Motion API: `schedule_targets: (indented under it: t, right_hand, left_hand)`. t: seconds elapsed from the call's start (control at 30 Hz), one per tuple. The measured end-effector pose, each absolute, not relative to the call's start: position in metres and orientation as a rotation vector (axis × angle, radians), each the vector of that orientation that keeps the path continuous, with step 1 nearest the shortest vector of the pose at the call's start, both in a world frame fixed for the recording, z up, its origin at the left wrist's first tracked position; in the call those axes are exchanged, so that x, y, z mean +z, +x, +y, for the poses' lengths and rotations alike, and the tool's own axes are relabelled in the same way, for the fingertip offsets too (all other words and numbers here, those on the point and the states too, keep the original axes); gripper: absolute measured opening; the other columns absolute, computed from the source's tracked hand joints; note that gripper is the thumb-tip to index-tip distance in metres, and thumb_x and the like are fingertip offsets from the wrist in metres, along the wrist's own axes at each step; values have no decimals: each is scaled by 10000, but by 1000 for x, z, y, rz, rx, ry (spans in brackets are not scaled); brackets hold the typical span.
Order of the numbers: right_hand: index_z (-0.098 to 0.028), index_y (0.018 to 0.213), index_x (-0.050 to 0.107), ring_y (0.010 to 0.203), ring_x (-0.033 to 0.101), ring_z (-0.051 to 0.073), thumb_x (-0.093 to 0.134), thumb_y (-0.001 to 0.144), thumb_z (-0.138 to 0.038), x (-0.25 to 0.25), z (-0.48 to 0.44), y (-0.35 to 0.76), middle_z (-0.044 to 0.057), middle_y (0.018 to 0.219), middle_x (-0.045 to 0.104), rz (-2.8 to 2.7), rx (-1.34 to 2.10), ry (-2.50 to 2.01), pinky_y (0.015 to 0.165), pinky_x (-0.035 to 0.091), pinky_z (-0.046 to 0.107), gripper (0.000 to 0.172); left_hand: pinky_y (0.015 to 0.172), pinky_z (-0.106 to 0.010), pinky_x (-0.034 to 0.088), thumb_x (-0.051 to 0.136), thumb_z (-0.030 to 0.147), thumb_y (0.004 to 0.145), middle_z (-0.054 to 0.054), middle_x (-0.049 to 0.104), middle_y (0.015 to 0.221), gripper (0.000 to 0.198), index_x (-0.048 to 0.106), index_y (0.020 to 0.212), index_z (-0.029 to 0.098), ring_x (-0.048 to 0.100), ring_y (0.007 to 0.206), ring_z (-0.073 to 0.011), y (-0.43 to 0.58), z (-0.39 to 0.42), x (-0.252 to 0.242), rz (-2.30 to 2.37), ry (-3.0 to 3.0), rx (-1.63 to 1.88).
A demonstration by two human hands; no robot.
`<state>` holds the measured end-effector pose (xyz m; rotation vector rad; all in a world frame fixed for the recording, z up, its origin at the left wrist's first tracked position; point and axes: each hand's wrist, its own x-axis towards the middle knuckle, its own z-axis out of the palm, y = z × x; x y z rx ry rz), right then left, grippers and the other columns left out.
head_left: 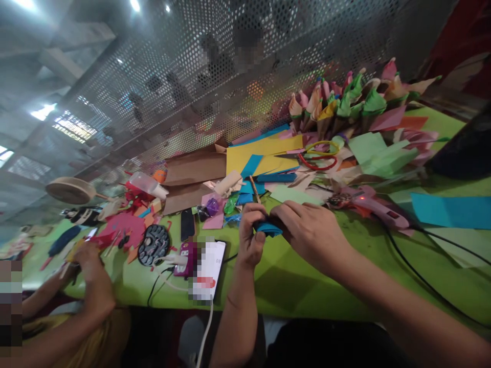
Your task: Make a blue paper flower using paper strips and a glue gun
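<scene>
Over on the left we've got a co-worker's hand (87,255), then a phone (215,266); near the middle our left hand (252,236) and right hand (309,232) are both pinching curled blue paper (269,229), pink glue gun (378,207) off right.

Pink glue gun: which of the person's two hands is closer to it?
Right. The right hand is just left of the pink glue gun in the picture; the left hand is farther left, past the right hand.
</scene>
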<state>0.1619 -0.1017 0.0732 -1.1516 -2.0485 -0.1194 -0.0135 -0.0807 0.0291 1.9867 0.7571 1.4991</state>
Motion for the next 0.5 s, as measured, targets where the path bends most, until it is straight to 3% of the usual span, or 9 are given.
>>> schedule_targets:
  t: [0.5]
  right_hand:
    - [-187,846,618,596,557,154,533,928,-131,75,-103,164,18,729,664,-2033,-80,-1079,585,315,285,131]
  left_hand:
    - [795,-354,450,467,596,987,-48,560,1036,345,528,1037,260,525,914,-200,-13,-86,36,752,2021,1479]
